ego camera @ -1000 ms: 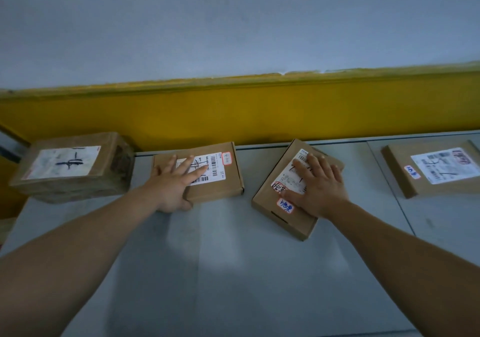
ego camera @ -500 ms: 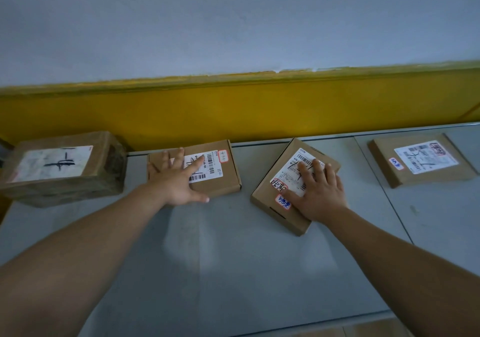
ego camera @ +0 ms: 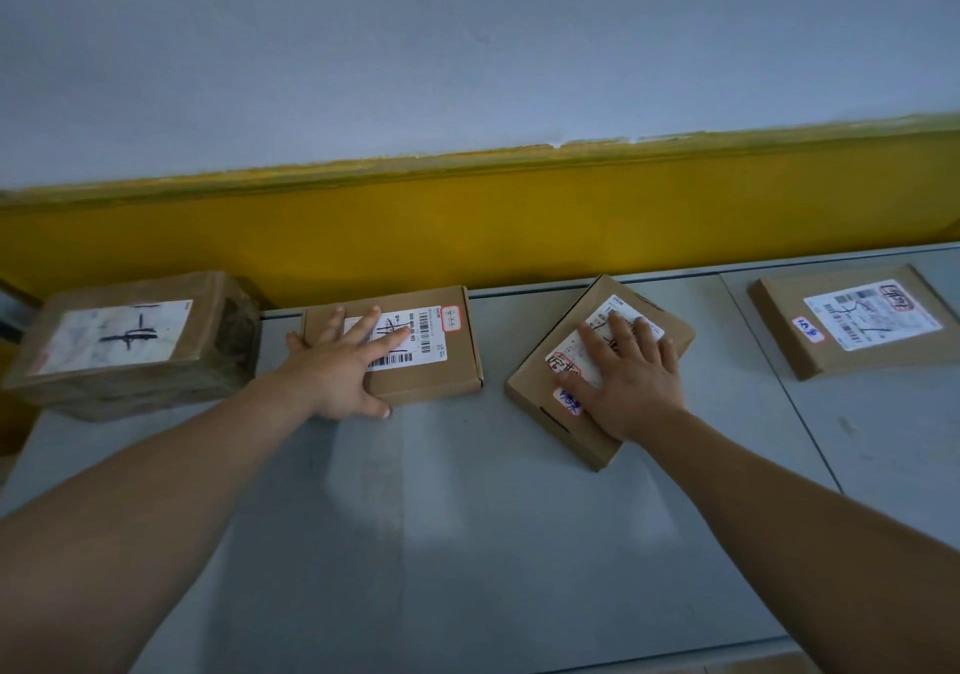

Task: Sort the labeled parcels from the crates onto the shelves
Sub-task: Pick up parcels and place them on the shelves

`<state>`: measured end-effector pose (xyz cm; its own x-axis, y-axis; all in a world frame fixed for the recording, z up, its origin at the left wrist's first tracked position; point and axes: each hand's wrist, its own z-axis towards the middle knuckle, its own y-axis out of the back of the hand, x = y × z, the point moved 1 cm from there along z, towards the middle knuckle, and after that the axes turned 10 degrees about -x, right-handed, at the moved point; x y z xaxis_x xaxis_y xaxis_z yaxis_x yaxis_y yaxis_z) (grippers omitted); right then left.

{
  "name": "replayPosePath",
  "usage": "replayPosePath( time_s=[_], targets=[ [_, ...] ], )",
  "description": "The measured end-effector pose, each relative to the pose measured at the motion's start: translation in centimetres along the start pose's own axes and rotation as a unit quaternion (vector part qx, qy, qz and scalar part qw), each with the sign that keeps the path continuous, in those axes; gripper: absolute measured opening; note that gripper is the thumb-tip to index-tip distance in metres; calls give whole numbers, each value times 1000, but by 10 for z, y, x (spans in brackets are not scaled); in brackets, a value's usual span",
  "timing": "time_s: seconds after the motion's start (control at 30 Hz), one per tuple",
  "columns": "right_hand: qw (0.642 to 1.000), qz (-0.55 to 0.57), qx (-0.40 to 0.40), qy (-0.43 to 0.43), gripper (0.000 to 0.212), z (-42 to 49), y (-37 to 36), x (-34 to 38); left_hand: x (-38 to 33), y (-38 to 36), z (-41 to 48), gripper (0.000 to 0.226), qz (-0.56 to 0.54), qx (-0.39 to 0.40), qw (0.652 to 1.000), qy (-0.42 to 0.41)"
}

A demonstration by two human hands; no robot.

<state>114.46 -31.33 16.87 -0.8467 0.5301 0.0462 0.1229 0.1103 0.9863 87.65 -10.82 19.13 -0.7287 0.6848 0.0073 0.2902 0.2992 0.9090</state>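
Grey shelf (ego camera: 467, 543) along a yellow-banded wall (ego camera: 519, 226), carrying four labeled parcels, all label-up so that, we judge, the markings stay readable. Just outside the left hand (ego camera: 343, 367) sits the bulky taped parcel (ego camera: 135, 341), untouched. Well beyond the right hand (ego camera: 634, 382) lies a wide flat parcel (ego camera: 857, 325), also untouched. Under the right hand lies a skewed parcel (ego camera: 532, 387), one corner toward the wall; the palm and straight fingers rest flat on its label, gripping nothing. Under the left hand lies the squared parcel (ego camera: 457, 377), parallel to the wall; the fingers are spread flat across its top, with the thumb along the near face. We read both flat presses as steadying or sliding each parcel into its place on the shelf rather than lifting it. The hands are apart, one parcel each.
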Motion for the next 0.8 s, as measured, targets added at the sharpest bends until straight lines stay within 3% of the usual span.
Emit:
replayPosePath(
  time_s=[0.17,0.37,0.53,0.8],
  targets=[
    [995,23,3,-100,83,0,-2,15,-4,-4,-2,103,-21,-13,1000,3],
    [999,39,-17,-19,61,15,8,1,3,-6,-7,96,-6,-19,999,-25],
    [1000,-7,4,6,82,17,1,4,3,-5,-6,95,-14,-20,999,-26],
    [988,43,-13,-147,80,29,2,16,3,-8,-5,91,-13,-24,998,-49]
  ],
)
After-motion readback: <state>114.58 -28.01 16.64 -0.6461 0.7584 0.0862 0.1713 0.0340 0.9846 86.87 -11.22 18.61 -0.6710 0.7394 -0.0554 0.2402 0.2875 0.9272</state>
